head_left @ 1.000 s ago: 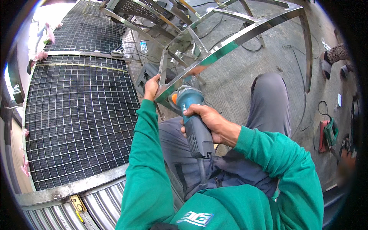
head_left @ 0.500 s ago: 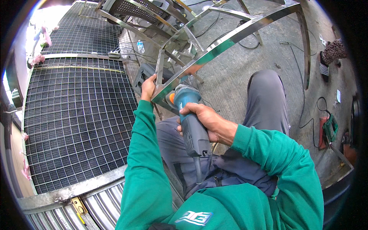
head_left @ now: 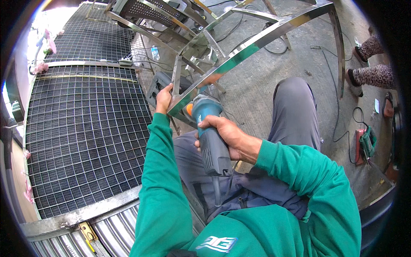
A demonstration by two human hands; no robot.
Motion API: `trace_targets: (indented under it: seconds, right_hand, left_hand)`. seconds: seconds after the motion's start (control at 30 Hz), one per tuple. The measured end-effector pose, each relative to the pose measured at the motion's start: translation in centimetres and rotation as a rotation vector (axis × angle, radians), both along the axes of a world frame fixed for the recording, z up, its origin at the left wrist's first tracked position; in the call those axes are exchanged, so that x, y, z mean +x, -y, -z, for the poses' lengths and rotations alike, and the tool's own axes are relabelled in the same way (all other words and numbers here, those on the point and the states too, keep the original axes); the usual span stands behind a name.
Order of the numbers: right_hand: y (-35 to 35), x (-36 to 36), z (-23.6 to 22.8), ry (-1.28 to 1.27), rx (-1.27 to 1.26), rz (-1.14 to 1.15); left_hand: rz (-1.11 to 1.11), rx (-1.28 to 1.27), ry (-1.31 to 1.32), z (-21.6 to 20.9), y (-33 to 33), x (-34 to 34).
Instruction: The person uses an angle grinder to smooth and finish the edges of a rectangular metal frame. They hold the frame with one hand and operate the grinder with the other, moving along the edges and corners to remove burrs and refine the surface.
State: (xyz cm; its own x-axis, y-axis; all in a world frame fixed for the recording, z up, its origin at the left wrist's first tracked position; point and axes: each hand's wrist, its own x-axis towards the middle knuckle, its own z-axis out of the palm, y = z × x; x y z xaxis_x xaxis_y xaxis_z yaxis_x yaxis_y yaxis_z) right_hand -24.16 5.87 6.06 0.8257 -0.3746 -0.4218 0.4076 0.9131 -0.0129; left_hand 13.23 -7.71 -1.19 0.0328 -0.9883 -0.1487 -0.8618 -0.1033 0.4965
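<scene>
Steadiness likely matters most: the left hand grips the shiny silver metal frame, the right hand clasps the teal-and-black angle grinder; light, even pressure should suit.

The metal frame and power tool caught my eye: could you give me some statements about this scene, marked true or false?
1. The right hand grips the teal-and-grey power tool. True.
2. The left hand rests on the person's knee. False: it holds the metal frame at its near end.
3. A clear bottle is right of the mesh panel. True.
4. The person's sweatshirt is red. False: it is green.
5. Another person's legs show at the right. True.
</scene>
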Motion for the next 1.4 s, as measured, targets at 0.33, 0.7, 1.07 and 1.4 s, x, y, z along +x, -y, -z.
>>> trace_targets:
  seconds: [0.33,0.7,1.07,1.4]
  right_hand:
    - [-0.5,-0.2,-0.1,0.006,0.004,0.011]
    - [-0.7,-0.5,0.0,-0.103,-0.022,-0.009]
    - [-1.2,-1.1,-0.8,-0.143,-0.004,-0.014]
    - [-1.3,-1.4,-0.3,-0.113,-0.097,-0.037]
  left_hand:
    - [-0.149,0.062,-0.075,-1.9,-1.0,-2.7]
    - [-0.129,-0.062,0.053,0.7,0.3,0.0]
    - [-0.022,-0.107,0.173,-2.9,-1.5,-3.9]
    - [-0.069,0.016,0.134,-3.0,-1.1,-3.7]
